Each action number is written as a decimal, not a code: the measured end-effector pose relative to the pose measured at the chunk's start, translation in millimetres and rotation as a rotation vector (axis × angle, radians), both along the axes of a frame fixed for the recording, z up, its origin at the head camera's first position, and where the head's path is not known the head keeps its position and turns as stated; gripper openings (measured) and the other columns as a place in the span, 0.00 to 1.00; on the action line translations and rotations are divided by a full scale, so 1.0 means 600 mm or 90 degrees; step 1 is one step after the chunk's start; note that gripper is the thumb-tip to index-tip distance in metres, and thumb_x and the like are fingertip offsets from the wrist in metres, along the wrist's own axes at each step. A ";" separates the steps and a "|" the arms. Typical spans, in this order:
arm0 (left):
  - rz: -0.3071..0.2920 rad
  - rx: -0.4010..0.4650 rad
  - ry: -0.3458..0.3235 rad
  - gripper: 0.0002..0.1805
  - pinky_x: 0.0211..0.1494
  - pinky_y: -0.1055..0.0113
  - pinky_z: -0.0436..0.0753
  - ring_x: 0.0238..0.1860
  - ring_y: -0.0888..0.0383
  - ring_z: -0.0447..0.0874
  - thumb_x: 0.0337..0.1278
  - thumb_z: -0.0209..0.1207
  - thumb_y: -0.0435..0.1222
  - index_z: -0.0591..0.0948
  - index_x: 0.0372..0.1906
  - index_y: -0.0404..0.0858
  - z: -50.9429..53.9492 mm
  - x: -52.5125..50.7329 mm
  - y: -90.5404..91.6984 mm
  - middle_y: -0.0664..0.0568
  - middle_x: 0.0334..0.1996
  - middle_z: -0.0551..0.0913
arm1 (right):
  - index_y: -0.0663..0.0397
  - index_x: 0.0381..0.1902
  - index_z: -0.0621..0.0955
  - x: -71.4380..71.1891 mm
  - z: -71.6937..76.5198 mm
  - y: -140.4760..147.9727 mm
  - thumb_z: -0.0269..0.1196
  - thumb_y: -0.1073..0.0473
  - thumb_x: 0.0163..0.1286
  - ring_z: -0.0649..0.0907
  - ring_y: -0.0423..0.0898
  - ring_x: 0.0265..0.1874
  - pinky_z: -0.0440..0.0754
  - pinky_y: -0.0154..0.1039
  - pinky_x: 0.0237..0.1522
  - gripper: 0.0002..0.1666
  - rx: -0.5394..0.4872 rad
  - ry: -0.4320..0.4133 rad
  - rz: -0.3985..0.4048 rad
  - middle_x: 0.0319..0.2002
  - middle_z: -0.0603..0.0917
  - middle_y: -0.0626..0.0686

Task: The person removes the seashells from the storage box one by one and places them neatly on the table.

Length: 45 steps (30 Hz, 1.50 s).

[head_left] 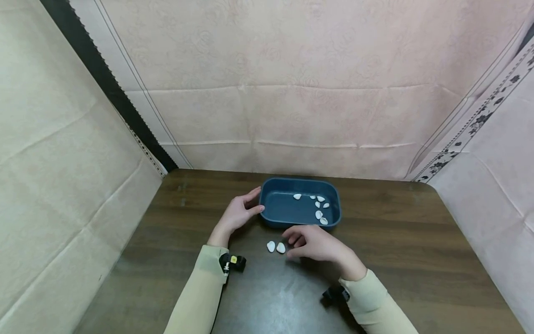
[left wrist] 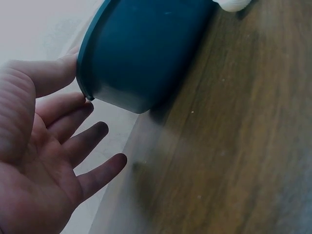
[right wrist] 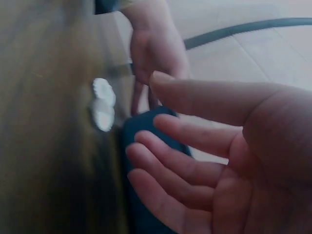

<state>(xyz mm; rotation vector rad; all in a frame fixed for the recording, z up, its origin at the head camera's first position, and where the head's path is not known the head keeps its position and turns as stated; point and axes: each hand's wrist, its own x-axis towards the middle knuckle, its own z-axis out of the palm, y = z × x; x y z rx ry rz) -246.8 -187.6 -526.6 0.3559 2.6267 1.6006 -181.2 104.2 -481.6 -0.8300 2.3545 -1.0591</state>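
A dark blue tray (head_left: 300, 216) holds several small white seashells (head_left: 321, 199), mostly toward its right side. My left hand (head_left: 238, 213) touches the tray's left end with thumb and forefinger. In the left wrist view its other fingers (left wrist: 90, 141) spread out below the rim, apart from the tray. Two white seashells (head_left: 276, 247) lie side by side on the table in front of the tray. Just right of them hovers my right hand (head_left: 314, 243), fingers loosely bent. Nothing shows between its thumb and fingers in the right wrist view, where the two shells (right wrist: 103, 105) look blurred.
The brown wooden table (head_left: 400, 260) has its far edge close behind the tray. Pale patterned cloth (head_left: 313, 116) hangs behind and at both sides. A black wrist camera (head_left: 233, 263) is strapped to the left sleeve, another (head_left: 333, 297) to the right.
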 end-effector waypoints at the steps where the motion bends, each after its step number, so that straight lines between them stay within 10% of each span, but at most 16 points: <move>1: -0.001 0.002 0.000 0.34 0.81 0.45 0.64 0.80 0.51 0.65 0.74 0.68 0.39 0.72 0.80 0.43 0.000 0.000 0.000 0.55 0.78 0.72 | 0.57 0.63 0.85 -0.002 0.004 0.005 0.76 0.56 0.70 0.87 0.42 0.43 0.87 0.42 0.49 0.26 -0.001 -0.003 0.003 0.48 0.89 0.53; 21: -0.004 -0.001 0.019 0.35 0.81 0.45 0.64 0.80 0.50 0.65 0.73 0.68 0.37 0.72 0.80 0.42 -0.006 0.001 -0.001 0.54 0.78 0.72 | 0.57 0.64 0.85 -0.066 0.003 0.069 0.69 0.60 0.77 0.86 0.55 0.52 0.88 0.52 0.55 0.20 -0.032 0.115 -0.252 0.55 0.88 0.57; 34: -0.009 0.002 0.024 0.35 0.81 0.47 0.64 0.80 0.52 0.65 0.73 0.68 0.37 0.72 0.80 0.43 -0.002 0.000 0.001 0.56 0.78 0.71 | 0.63 0.62 0.85 -0.124 -0.002 0.055 0.59 0.74 0.75 0.84 0.60 0.51 0.84 0.60 0.58 0.21 0.125 0.105 -0.210 0.59 0.85 0.65; 45: -0.005 -0.003 0.019 0.35 0.81 0.46 0.64 0.80 0.52 0.65 0.73 0.69 0.39 0.72 0.80 0.44 -0.003 0.001 0.000 0.56 0.78 0.71 | 0.59 0.65 0.84 -0.146 -0.030 0.031 0.61 0.77 0.74 0.85 0.58 0.58 0.83 0.58 0.64 0.25 0.028 0.075 -0.144 0.61 0.85 0.60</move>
